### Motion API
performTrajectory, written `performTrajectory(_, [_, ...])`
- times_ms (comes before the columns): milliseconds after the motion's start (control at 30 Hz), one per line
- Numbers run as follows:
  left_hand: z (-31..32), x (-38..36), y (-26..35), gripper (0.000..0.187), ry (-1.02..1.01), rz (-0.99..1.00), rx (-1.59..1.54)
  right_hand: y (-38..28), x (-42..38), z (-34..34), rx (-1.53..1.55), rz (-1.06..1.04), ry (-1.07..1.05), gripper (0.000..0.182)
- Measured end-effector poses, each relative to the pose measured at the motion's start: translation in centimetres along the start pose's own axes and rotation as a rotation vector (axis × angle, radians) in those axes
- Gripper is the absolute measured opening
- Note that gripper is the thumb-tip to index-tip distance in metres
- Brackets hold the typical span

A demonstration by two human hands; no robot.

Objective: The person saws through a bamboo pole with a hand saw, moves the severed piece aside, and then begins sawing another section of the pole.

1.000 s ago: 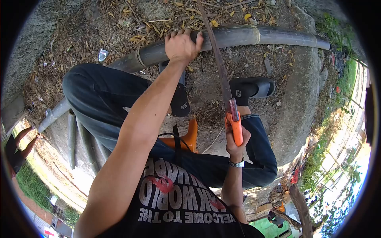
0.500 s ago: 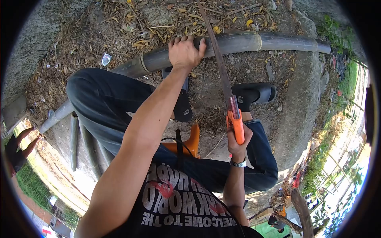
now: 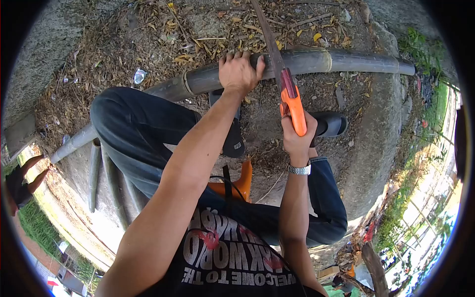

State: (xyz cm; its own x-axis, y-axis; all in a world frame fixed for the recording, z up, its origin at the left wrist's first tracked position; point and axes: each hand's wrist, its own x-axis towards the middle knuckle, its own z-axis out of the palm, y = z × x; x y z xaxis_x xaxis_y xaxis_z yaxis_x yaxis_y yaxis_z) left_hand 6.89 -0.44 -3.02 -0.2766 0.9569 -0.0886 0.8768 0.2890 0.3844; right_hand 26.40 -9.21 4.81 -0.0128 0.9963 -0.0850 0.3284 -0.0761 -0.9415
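Observation:
A long grey bamboo pole (image 3: pixel 307 61) lies across the ground in front of my crossed legs. My left hand (image 3: pixel 239 73) rests on top of it, fingers over the far side and thumb spread toward the saw. The orange handle of a handsaw (image 3: pixel 295 111) is gripped by my right hand (image 3: pixel 300 132), which has a metal watch at the wrist. The saw's blade crosses the pole just right of my left thumb and points away from me; its far tip reaches the top edge of the view.
An orange object (image 3: pixel 243 182) with a black strap lies by my lap. Several shorter bamboo pieces (image 3: pixel 94 175) lie at the left. Dry leaves and a crumpled wrapper (image 3: pixel 139 76) are on the ground. Another person's legs (image 3: pixel 33 173) show at the far left.
My right hand has moved forward, away from my body, pushing the saw further across the pole. My left hand stays on the pole.

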Motion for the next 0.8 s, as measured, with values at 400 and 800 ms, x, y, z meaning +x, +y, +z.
performTrajectory(400, [0.4, 0.0, 0.0, 0.055, 0.067, 0.031, 0.022, -0.1, -1.1, -0.3, 0.017, 0.025, 0.006, 0.011])
performTrajectory(800, [0.5, 0.0, -0.1, 0.054, 0.045, 0.01, 0.024, 0.4, -13.8, -5.6, -0.059, 0.19, 0.004, 0.011])
